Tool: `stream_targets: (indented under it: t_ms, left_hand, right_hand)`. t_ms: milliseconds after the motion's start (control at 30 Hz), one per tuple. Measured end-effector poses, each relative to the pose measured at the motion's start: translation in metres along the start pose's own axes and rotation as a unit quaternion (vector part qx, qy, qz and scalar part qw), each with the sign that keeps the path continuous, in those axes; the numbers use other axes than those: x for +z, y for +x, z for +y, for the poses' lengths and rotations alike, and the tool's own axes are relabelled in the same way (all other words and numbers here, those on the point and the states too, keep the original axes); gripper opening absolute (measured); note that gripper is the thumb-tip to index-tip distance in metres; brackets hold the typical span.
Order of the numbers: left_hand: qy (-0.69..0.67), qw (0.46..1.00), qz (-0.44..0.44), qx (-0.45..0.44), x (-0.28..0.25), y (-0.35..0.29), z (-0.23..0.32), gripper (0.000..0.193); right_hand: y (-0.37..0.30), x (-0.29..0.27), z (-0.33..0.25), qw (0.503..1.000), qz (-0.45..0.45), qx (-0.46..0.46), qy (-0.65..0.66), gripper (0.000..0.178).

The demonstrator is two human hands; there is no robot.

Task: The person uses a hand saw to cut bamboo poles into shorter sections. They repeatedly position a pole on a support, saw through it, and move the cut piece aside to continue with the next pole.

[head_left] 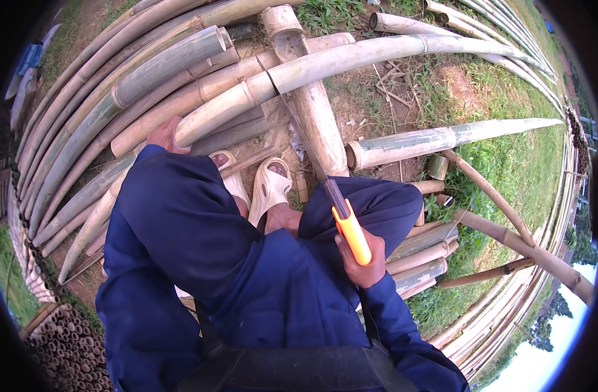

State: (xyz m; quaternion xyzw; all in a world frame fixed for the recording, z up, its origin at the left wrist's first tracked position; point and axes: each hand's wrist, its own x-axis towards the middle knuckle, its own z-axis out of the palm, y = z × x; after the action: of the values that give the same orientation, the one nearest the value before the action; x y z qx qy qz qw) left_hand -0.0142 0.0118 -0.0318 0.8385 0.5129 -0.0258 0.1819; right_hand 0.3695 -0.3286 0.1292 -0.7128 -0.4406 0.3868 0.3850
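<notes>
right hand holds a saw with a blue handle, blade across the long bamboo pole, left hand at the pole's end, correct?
The head view shows an orange handle on the saw, not a blue one. The rest stands: right hand holding it, blade across the long bamboo pole, left hand at the pole's end.

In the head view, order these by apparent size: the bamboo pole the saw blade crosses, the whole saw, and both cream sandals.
Largest to smallest:
1. Bamboo pole
2. Saw
3. Right sandal and left sandal: not ranked against each other, as the left one is partly hidden.
</notes>
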Motion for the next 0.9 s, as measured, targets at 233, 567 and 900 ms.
stream_targets:
  t_ms: [233, 567, 900]
  left_hand:
    - [-0.01, 1.0, -0.019, -0.002, -0.002, -0.002, 0.003, 0.079]
    - [0.014, 0.999, 0.025, 0.019, 0.004, 0.002, -0.002, 0.076]
    - [0.027, 1.0, 0.006, -0.002, 0.0, 0.003, 0.006, 0.072]
  right_hand:
    - [0.093, 0.051, 0.026, 1.0, 0.002, -0.024, -0.003, 0.015]
    - [0.08, 0.059, 0.032, 0.999, 0.015, -0.04, -0.001, 0.015]
    - [-0.007, -0.005, 0.002, 1.0, 0.002, -0.004, -0.011, 0.032]
